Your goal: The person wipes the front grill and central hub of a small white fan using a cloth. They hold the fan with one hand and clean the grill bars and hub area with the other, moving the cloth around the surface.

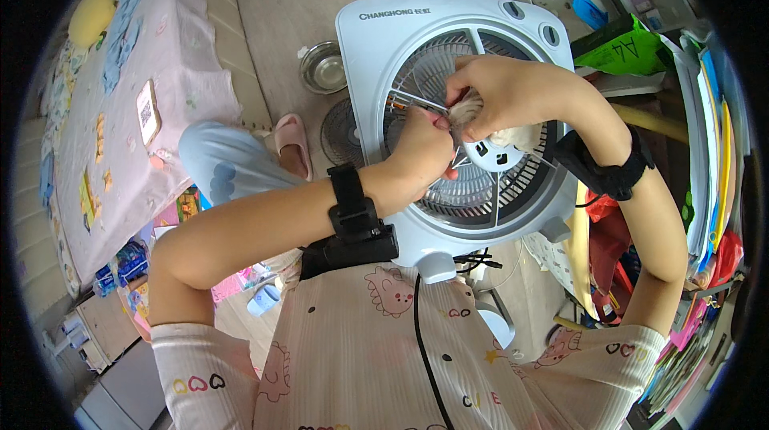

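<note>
A white Changhong box fan [366, 45] lies across my lap with its round opening facing up. Inside the opening are thin white ribs, a plastic grille [456, 189] and a white hub [495, 156] with dark slots. My right hand [510, 90] grips a crumpled pale cloth [468, 111] between thumb and fingers, and part of the cloth rests over the hub. Close beside it, my left hand [426, 144] is closed at the ribs near the cloth; whether it pinches a rib or the cloth's edge is hidden by its own fingers.
A metal bowl [324, 67] and a round dark grille [341, 132] are on the floor left of the fan. A bed with a pink sheet [198, 27] stands at left, a phone [148, 112] on it. Crowded shelves with folders [700, 147] stand at right. Black cables hang below the fan.
</note>
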Demonstrator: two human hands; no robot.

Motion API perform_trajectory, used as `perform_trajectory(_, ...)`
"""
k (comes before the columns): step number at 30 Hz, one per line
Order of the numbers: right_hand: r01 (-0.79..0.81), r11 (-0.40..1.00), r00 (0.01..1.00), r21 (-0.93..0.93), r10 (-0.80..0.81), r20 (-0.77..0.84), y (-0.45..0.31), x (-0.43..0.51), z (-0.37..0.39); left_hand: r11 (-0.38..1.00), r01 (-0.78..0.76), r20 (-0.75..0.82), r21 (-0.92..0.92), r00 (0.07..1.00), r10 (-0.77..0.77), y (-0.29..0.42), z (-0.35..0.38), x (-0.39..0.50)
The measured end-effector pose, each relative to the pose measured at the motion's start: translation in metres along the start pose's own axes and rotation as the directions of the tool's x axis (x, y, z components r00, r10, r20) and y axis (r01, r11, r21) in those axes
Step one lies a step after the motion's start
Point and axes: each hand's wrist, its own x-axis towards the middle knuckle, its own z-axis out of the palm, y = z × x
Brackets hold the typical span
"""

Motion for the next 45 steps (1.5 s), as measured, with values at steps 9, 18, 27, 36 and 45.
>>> perform_trajectory(9, 0.089, 0.988, 0.975, -0.126, -0.112, -0.190, 0.007, -0.002, 0.013, 0.897, 0.083, -0.138, 0.434, 0.990, -0.025, 0.011, -0.002, 0.005)
perform_trajectory(18, -0.076, 0.986, 0.995, -0.147, 0.065, -0.081, -0.012, -0.007, 0.006, 0.760, 0.224, -0.143, 0.610, 0.975, -0.173, 0.009, -0.009, 0.011)
perform_trajectory(27, -0.001, 0.968, 0.956, -0.253, -0.073, -0.283, -0.012, -0.007, 0.023, 0.997, -0.021, 0.050, 0.070, 0.999, 0.017, -0.002, -0.010, 0.001)
perform_trajectory(36, 0.143, 0.831, 0.810, -0.537, -0.410, -0.419, -0.008, -0.002, 0.038, 0.993, -0.067, -0.066, 0.093, 0.995, 0.073, -0.010, -0.005, 0.001)
perform_trajectory(45, 0.176, 0.865, 0.760, -0.470, -0.423, -0.494, 0.004, 0.004, 0.054, 0.974, -0.137, -0.107, 0.178, 0.982, 0.158, -0.018, -0.017, 0.017)
